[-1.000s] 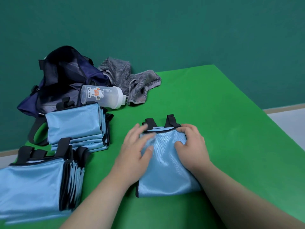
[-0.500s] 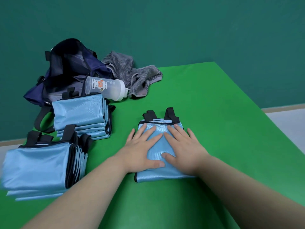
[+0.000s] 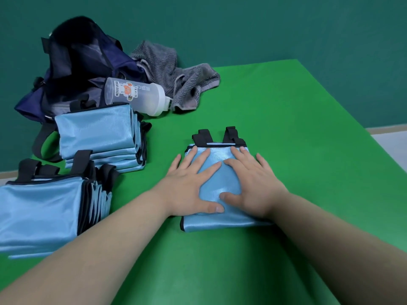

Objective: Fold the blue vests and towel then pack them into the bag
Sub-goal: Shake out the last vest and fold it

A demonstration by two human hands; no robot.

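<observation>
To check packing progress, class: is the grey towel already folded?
No, the towel lies crumpled on the table beside the bag.

1. The left hand (image 3: 189, 188) and right hand (image 3: 253, 183) press flat, fingers spread, on a folded blue vest (image 3: 219, 181) on the green table (image 3: 286, 128).
2. Its black straps point to twelve o'clock.
3. From that vest, a near stack (image 3: 39, 212) sits at nine o'clock and a far stack (image 3: 97, 130) at ten.
4. At eleven, the dark bag (image 3: 77, 62) gapes open, with a bottle (image 3: 134, 95) lying on its side before it and a crumpled grey towel (image 3: 171, 73) beside it.
</observation>
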